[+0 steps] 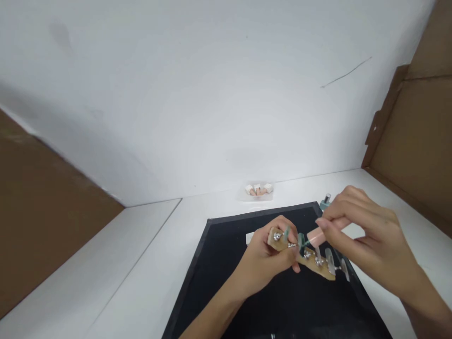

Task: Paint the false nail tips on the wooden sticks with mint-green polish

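Observation:
My left hand [263,261] is closed round one end of a wooden stick [310,261] that carries several false nail tips on metal clips. Some tips are painted green, others are clear. My right hand [367,238] pinches a pink nail polish brush cap [323,233], its brush tip touching a green nail tip [301,240] near the left hand's fingers. Both hands hover above a black mat [226,282].
A nail polish bottle [325,202] stands at the mat's far right corner, partly behind my right hand. A small clear bag with white and pink bits [259,189] lies by the white wall. Brown cardboard panels [416,141] stand at the right and left.

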Demonstrator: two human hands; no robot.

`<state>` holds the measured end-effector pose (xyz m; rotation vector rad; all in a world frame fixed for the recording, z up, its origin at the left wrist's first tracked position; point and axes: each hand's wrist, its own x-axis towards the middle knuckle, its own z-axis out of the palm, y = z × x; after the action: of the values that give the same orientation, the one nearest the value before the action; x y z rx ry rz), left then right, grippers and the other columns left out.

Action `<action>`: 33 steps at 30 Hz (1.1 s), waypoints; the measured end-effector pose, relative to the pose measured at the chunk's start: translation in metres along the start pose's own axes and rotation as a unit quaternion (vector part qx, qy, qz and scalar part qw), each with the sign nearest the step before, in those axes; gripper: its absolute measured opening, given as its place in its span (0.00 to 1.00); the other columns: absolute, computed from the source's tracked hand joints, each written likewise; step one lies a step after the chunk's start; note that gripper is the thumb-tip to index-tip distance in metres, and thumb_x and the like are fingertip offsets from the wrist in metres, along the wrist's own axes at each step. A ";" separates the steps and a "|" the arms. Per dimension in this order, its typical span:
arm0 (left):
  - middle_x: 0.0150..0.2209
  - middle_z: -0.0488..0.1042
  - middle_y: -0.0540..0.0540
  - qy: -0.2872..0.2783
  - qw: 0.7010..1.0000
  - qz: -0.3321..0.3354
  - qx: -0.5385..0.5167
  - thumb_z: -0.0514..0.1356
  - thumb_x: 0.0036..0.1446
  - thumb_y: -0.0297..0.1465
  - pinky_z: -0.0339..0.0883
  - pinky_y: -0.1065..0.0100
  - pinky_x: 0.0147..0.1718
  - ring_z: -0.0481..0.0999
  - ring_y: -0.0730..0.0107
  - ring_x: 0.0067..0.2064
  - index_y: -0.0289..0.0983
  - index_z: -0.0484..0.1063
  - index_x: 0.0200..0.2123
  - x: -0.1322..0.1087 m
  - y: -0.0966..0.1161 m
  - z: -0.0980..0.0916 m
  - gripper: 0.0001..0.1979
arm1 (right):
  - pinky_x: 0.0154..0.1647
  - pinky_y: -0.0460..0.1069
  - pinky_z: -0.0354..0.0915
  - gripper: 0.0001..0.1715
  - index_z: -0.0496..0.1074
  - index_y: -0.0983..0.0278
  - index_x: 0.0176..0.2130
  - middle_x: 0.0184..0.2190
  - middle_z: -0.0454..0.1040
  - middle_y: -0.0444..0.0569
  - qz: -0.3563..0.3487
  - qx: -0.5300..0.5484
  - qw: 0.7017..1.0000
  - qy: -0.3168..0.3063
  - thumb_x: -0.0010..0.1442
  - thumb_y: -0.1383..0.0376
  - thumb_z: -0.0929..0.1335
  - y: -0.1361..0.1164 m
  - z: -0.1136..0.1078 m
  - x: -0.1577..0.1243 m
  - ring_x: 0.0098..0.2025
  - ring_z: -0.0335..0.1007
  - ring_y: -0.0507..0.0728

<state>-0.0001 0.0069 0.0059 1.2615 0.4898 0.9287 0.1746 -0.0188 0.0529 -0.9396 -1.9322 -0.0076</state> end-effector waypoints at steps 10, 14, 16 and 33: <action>0.29 0.63 0.53 -0.035 0.993 0.001 -0.113 0.65 0.47 0.27 0.67 0.81 0.17 0.70 0.83 0.22 0.32 0.68 0.25 0.002 -0.006 -0.005 0.07 | 0.26 0.49 0.56 0.12 0.63 0.61 0.24 0.17 0.67 0.40 0.067 0.021 0.997 0.037 0.58 0.70 0.64 -0.003 0.005 -0.002 0.22 0.60 0.52; 0.29 0.63 0.52 -0.046 0.991 -0.001 -0.127 0.65 0.46 0.28 0.67 0.81 0.17 0.70 0.82 0.22 0.32 0.68 0.25 0.001 -0.005 -0.005 0.08 | 0.28 0.50 0.57 0.12 0.65 0.61 0.23 0.17 0.68 0.41 0.090 -0.014 0.993 0.071 0.58 0.70 0.65 -0.002 0.007 -0.002 0.23 0.61 0.53; 0.29 0.63 0.52 -0.052 0.991 0.002 -0.125 0.65 0.46 0.27 0.67 0.81 0.17 0.70 0.83 0.22 0.32 0.68 0.25 0.000 -0.005 -0.005 0.07 | 0.27 0.50 0.57 0.13 0.65 0.60 0.22 0.17 0.68 0.41 0.096 0.015 0.993 0.067 0.58 0.69 0.64 -0.002 0.007 -0.002 0.22 0.61 0.52; 0.31 0.63 0.52 -0.050 0.999 0.015 -0.002 0.62 0.49 0.25 0.69 0.80 0.22 0.70 0.84 0.23 0.33 0.66 0.27 -0.002 0.003 -0.002 0.05 | 0.25 0.50 0.55 0.12 0.67 0.61 0.23 0.16 0.68 0.42 0.008 -0.027 0.998 0.053 0.56 0.73 0.66 -0.001 0.001 0.001 0.23 0.57 0.52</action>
<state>-0.0043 0.0064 0.0080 1.3077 0.3909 0.8853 0.1733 -0.0185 0.0532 -0.9709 -1.8352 -0.0991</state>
